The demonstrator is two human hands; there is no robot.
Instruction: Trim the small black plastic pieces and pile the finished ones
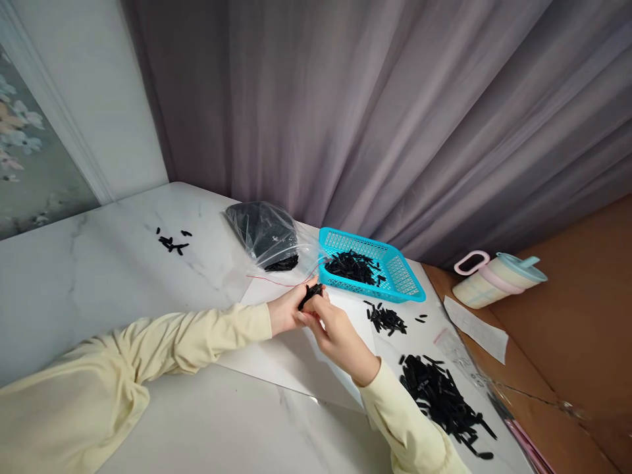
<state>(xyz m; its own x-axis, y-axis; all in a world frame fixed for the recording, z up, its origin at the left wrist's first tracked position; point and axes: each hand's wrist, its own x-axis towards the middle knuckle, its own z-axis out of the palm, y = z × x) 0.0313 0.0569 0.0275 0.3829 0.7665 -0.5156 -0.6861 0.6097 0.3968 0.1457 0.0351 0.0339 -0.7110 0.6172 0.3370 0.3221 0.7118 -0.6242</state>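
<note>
My left hand (286, 312) cups a small bunch of black elongated pieces (310, 296) above the sheet of white paper (291, 362). Against it, my right hand (342, 337) has its thumb and fingers pinched together at the pieces; what lies between its fingertips is hidden. A thin red thread (276, 282) runs beside my left hand toward the blue basket (407, 283). More black pieces (353, 266) lie in that basket, just beyond my hands. Left of it, a clear plastic bag (261, 230) holds a dark mass of similar pieces.
Loose black pieces lie in a small pile (386, 319), a larger heap (442, 401) and a scatter (172, 244) at the left. On the right are a clear plastic packet (454, 349), a paper slip (478, 329) and a tumbler (494, 283). A grey curtain (345, 99) hangs behind the table.
</note>
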